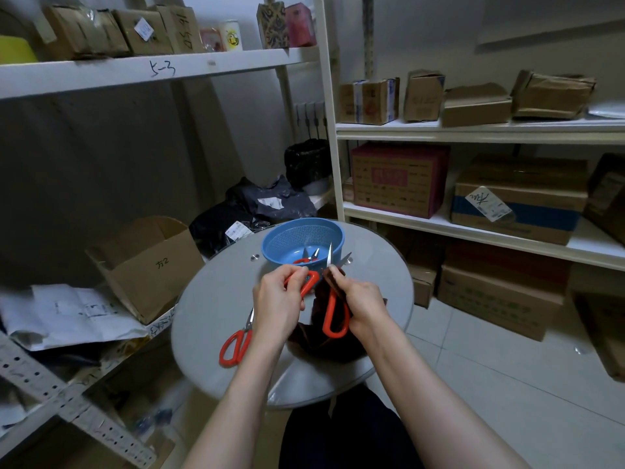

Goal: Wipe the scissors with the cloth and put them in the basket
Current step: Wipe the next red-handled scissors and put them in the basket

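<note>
Over the round glass table [216, 299], the wiping step is in hand. The left hand [280, 299] grips one loop of the orange-handled steel scissors [334, 319], which are spread wide, while the right hand [363, 306] pinches the dark brown cloth [321, 340] around a blade near the pivot. The blades point up, just before the blue perforated plastic basket [270, 242], which holds another pair [309, 257]. Next, I judge, the cloth must slide toward the tip, and the scissors then need closing and lowering into the basket. A third orange pair [236, 343] lies beside the left wrist.
</note>
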